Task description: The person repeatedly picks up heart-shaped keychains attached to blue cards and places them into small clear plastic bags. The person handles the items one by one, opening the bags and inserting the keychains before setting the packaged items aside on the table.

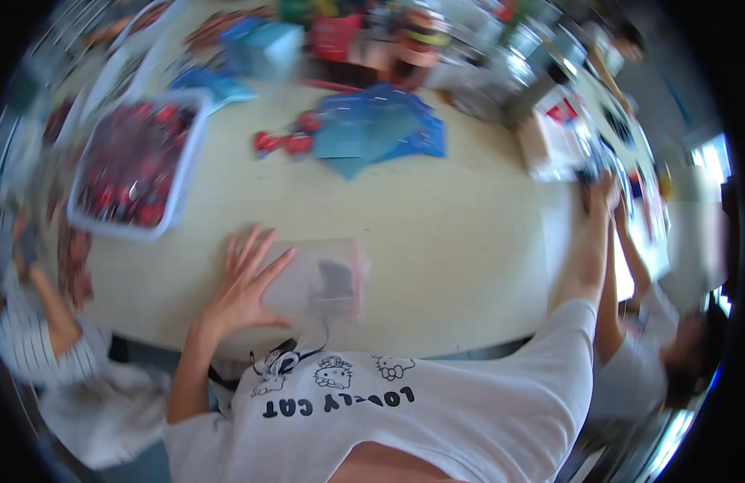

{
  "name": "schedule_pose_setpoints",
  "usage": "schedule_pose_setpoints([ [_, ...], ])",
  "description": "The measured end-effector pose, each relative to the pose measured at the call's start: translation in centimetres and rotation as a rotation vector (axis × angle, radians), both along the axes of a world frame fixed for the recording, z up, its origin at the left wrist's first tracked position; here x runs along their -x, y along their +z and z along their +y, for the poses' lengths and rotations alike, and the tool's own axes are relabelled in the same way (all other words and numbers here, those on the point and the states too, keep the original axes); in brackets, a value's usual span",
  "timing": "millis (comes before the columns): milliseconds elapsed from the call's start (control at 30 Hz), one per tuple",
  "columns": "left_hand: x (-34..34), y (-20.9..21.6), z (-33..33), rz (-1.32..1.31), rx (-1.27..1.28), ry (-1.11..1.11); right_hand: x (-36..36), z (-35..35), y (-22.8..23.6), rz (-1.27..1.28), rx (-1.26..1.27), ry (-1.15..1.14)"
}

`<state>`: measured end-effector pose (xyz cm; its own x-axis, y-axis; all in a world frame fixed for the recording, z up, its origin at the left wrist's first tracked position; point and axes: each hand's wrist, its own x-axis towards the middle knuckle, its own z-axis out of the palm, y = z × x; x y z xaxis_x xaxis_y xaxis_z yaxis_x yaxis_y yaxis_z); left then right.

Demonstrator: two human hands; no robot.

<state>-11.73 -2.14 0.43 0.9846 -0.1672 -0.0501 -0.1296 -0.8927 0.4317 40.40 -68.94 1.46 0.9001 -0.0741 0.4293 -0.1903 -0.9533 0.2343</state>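
My left hand (247, 290) lies with its fingers spread at the left edge of a flat, see-through plastic bag (296, 278). The bag has a pink strip along its right side and a dark grey patch in it. Stretched far out to the right, my right hand (602, 191) is beside a white box (548, 145) at the table's right side. Motion blurs its fingers, so what it touches or holds does not show clearly. Blue flat packets (380, 129) lie fanned at the middle of the table, with small red pieces (296, 143) at their left.
A translucent tub (175, 205) of dark red pieces stands at the left. Packets and a light-blue box (268, 48) crowd the table's far side. One person's arm (630, 249) is close by my right arm; another person (46, 322) sits at the left.
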Motion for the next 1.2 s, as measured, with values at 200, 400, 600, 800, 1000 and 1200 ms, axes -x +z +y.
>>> schedule_pose_setpoints([
  [200, 1.3, -1.3, 1.2, -0.151, -0.026, 0.021, -0.7, 1.7, -2.4, 0.281, -0.151, 0.268],
  [400, 1.9, -0.7, 1.1, -0.162, -0.082, 0.073, 11.9, 25.1, 6.2, -0.231, -0.718, 0.740],
  [600, -9.7, -0.7, 3.4, -0.525, -0.065, 0.144, 16.8, 42.6, 2.5, 0.273, -0.863, 0.970],
  [800, -18.5, -5.5, 5.3, -0.597, -0.055, 0.344, 15.2, 49.2, -6.3, 0.287, -0.784, 0.764],
  [1000, -14.1, -7.0, 6.8, -0.694, -0.017, 0.222, 23.0, 51.9, -7.4, 0.284, -0.848, 0.744],
  [1200, -13.5, -6.8, 8.1, -0.674, -0.061, 0.278, 25.7, 56.0, 0.3, 0.092, -0.618, 0.810],
])
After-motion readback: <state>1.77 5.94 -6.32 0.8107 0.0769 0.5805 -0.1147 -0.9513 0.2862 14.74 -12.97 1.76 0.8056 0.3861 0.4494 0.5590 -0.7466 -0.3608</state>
